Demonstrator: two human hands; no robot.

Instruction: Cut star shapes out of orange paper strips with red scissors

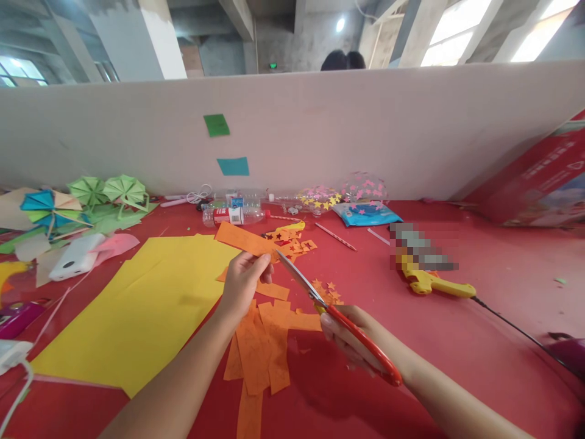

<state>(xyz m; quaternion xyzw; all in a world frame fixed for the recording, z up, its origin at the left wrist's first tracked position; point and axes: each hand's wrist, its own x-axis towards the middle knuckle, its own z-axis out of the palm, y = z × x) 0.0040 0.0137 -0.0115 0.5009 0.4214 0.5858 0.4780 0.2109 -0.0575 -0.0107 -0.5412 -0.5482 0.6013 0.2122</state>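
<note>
My left hand [249, 274] pinches a strip of orange paper [242, 239], held up above the table. In my right hand [351, 335] are scissors with red handles [365, 344], their blades pointing up and left. The blade tips meet the right end of the strip, close to my left fingers. Below my hands lie several more orange paper strips [253, 356], overlapping one another. Small orange stars [326, 292] are heaped beside the blades. Behind them sit orange scraps with star-shaped holes [297, 247].
Yellow paper sheets [150, 292] cover the left of the red table. A yellow glue gun [429, 283] with a cord lies right. Plastic bottles [233, 214], a blue packet [368, 214] and a striped straw [336, 236] line the back before a white partition [292, 134]. Folded paper umbrellas [123, 190] stand back left.
</note>
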